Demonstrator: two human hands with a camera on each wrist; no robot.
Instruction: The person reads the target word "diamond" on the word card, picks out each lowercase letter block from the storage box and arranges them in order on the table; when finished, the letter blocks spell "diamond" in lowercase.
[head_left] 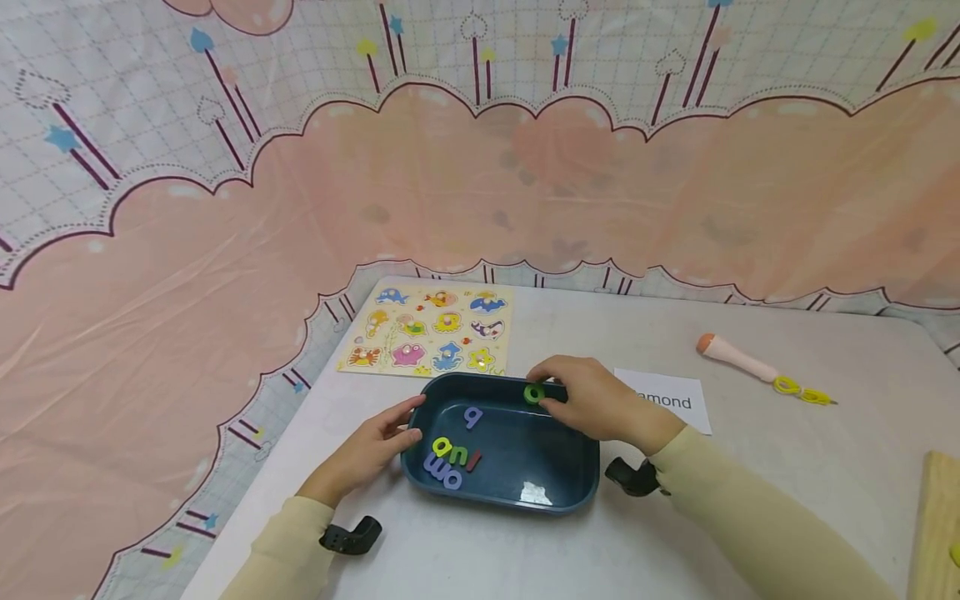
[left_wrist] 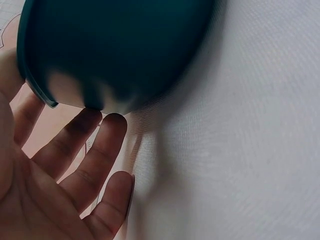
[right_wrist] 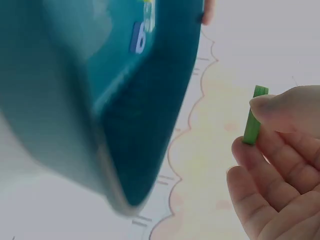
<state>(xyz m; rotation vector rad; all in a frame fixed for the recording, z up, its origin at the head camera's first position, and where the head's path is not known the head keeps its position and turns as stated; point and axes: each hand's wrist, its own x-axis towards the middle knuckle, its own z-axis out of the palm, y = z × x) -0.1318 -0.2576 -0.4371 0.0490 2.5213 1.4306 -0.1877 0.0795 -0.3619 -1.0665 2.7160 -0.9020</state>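
A dark blue tray [head_left: 517, 454] stands on the white table, several coloured letters lying in its left half. Among them are a purple letter like a q [head_left: 472, 417], a yellow letter [head_left: 442, 447], a green n [head_left: 458, 455], a red piece [head_left: 474, 460] and a purple m [head_left: 436, 467]. My left hand [head_left: 378, 446] holds the tray's left end, thumb at the rim, fingertips against the outer wall. Above the tray's far right corner, my right hand [head_left: 592, 400] pinches a green letter o [head_left: 533, 394] between thumb and fingers; it shows edge-on in the right wrist view.
Behind the tray lies a puzzle board [head_left: 427, 329] with sea animals. A white card [head_left: 671, 400] reading "amond", partly hidden by the right hand, lies right of the tray. Farther right are a pink stick-shaped thing with yellow loops [head_left: 738, 358] and a wooden board [head_left: 936, 525].
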